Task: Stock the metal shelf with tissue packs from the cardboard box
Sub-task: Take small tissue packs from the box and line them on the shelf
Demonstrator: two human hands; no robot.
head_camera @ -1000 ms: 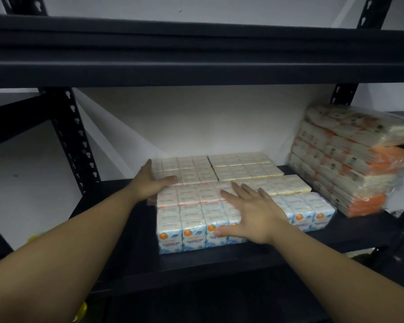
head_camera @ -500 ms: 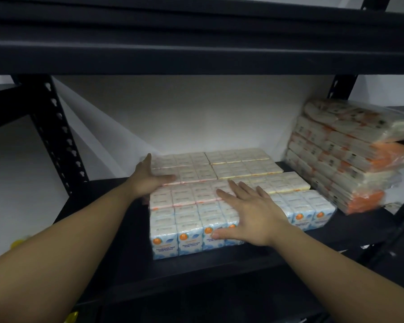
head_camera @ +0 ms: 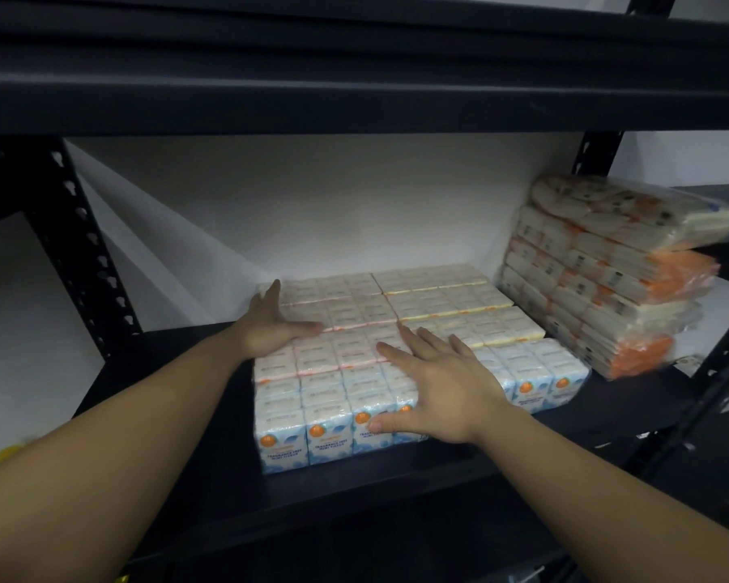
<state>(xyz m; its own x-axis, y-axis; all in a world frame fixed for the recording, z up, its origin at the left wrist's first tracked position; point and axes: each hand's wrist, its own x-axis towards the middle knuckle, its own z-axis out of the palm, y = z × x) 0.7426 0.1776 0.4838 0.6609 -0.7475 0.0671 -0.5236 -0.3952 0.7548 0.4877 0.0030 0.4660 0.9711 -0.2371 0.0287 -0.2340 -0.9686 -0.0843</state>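
Observation:
Several white-and-blue tissue packs (head_camera: 325,414) lie side by side in a flat block on the black metal shelf (head_camera: 396,490). My left hand (head_camera: 270,326) lies flat against the block's left side, fingers spread and pointing back. Flat on top of the front packs rests my right hand (head_camera: 442,385), its thumb over the front face. Neither hand grips a pack. The cardboard box is out of view.
A tall stack of orange-and-white tissue bundles (head_camera: 607,279) in clear wrap stands at the shelf's right end. Black perforated uprights (head_camera: 89,254) frame the bay, and an upper shelf beam (head_camera: 354,77) hangs low overhead. A white wall closes the back.
Both hands stay pressed on the tissue block. The view has shifted down and left a little, and the front-left packs sit slightly further left than before.

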